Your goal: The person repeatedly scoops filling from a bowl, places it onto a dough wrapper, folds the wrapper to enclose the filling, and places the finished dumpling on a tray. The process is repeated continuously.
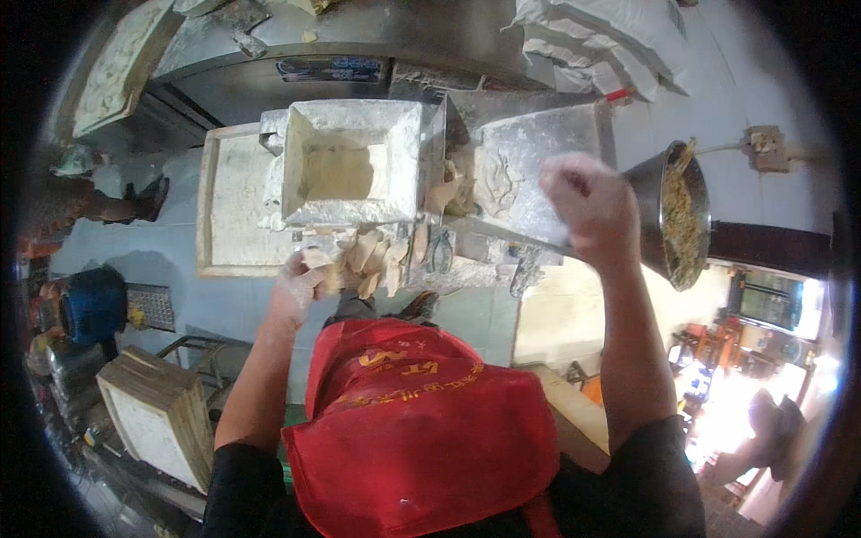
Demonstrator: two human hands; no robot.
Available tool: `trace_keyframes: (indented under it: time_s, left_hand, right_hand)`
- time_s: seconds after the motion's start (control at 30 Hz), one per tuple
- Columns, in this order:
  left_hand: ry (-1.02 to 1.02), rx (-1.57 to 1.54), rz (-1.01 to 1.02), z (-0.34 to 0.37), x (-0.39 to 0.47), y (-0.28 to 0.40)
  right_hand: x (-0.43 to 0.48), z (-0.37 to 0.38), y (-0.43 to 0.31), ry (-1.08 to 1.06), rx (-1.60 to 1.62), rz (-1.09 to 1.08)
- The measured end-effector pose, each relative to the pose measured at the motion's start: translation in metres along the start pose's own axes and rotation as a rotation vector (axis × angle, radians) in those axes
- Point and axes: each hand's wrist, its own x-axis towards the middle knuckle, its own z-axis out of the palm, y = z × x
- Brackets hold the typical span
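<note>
My left hand, dusted with flour, has its fingers around a pale piece of dough at the left end of several thin dough pieces. These lie along the near edge of a floury machine with a square metal hopper. My right hand hovers over a floured metal tray, its fingers curled; whether anything is in it is hidden. A soft heap of dough rests on the tray's left part. Further dough pieces sit between hopper and tray.
Left of the hopper is a wooden-framed tray. A metal bowl of crumbly yellowish food stands at the right. White sacks are piled at the back right. A wooden box stands lower left. Another person's leg shows at the far left.
</note>
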Motion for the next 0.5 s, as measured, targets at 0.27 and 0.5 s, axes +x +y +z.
trace_keyframes:
  time_s: [0.27, 0.5]
  left_hand:
    - [-0.480, -0.420, 0.139, 0.120, -0.119, 0.110]
    - [-0.333, -0.067, 0.493, 0.183, -0.166, 0.134]
  right_hand:
    - [-0.072, 0.028, -0.025, -0.369, 0.711, 0.040]
    - [-0.090, -0.005, -0.010, -0.260, 0.777, 0.079]
